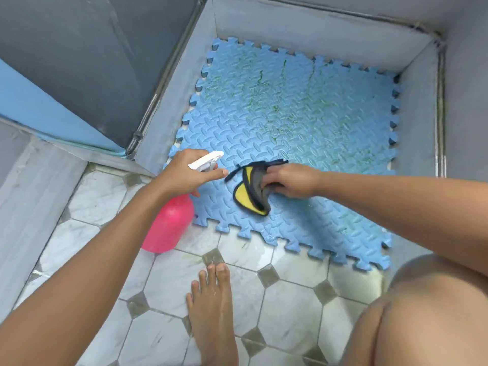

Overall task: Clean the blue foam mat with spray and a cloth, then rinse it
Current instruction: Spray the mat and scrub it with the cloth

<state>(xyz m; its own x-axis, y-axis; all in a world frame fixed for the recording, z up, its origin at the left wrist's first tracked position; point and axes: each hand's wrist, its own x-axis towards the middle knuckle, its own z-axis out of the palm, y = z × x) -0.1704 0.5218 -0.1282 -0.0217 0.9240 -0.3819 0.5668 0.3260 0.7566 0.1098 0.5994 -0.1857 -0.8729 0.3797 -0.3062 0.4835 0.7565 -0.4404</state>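
I look down at a floor point(87, 196) of white marbled tiles with small grey diamond insets, closed in by grey walls point(303, 25) at the far side and the right. The blue foam mat point(303, 107) lies flat in that corner, its toothed near edge out on the tiles, with green stains point(274, 109) streaked over its far half. A bare knee point(422, 313) and a bare foot point(211, 307) rest near the mat's front edge. The pink spray bottle point(170, 225) hangs tilted over the mat's near left corner, its white nozzle towards the mat. The left hand point(182, 173) has its grip curled round the bottle's neck, forefinger stretched out under the trigger. The right hand point(290, 180) has its grip pinching a bunched yellow and grey cloth point(250, 191) against the mat's near part
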